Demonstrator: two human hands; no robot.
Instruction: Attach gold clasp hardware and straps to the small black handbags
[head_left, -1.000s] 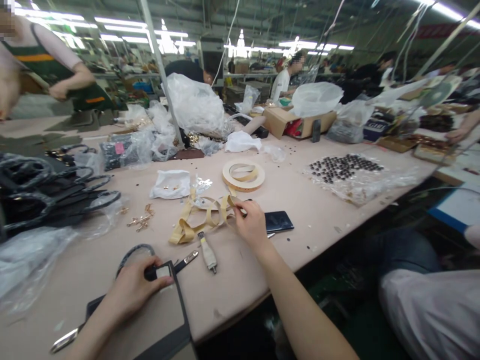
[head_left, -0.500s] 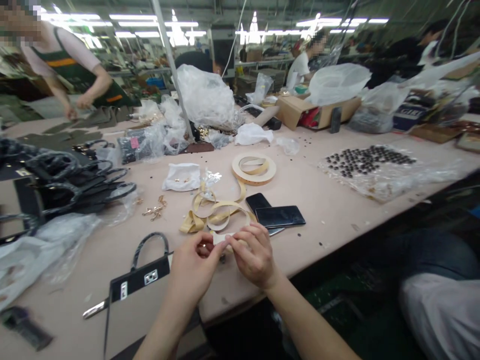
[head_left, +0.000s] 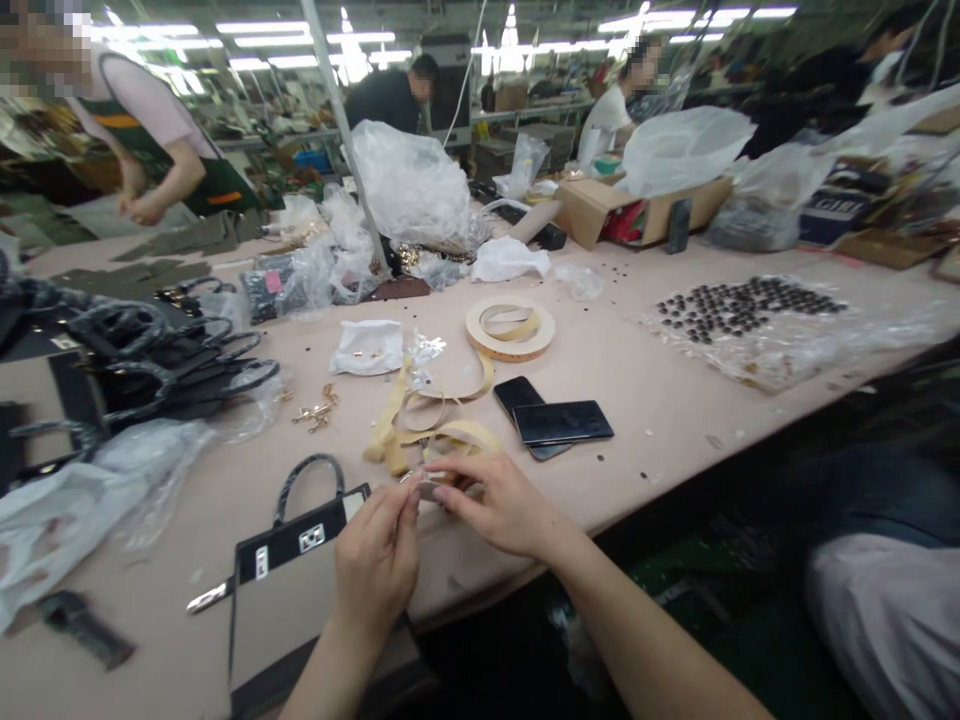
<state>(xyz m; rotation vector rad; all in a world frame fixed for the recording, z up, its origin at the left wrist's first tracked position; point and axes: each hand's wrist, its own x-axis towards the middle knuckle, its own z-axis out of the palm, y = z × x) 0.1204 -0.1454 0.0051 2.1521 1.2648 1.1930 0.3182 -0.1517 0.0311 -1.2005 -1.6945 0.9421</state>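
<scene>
My left hand (head_left: 377, 550) and my right hand (head_left: 499, 500) meet above the table's front edge, fingertips closed on a small, flat, greyish piece (head_left: 429, 490) between them. Its details are blurred. Just behind the fingers lie loose loops of yellowish tape (head_left: 390, 425), which run to a tape roll (head_left: 511, 330). A taupe and black handbag (head_left: 289, 595) with a wrapped handle and silver hardware lies to the left of my left hand, partly under my forearm. Two dark phones (head_left: 564, 422) overlap to the right of the tape.
Gold metal parts (head_left: 319, 408) and a white packet (head_left: 367, 347) lie beyond the bag. Wrapped handles (head_left: 150, 350) are heaped at left. Dark round pieces (head_left: 750, 303) cover plastic at right. A cardboard box (head_left: 592, 212) stands behind. Another person (head_left: 150, 110) works at far left.
My hands have turned the piece, so its white face no longer shows. My left fingers have drawn together. The tape loops have shifted, and the person at far left has moved their hands.
</scene>
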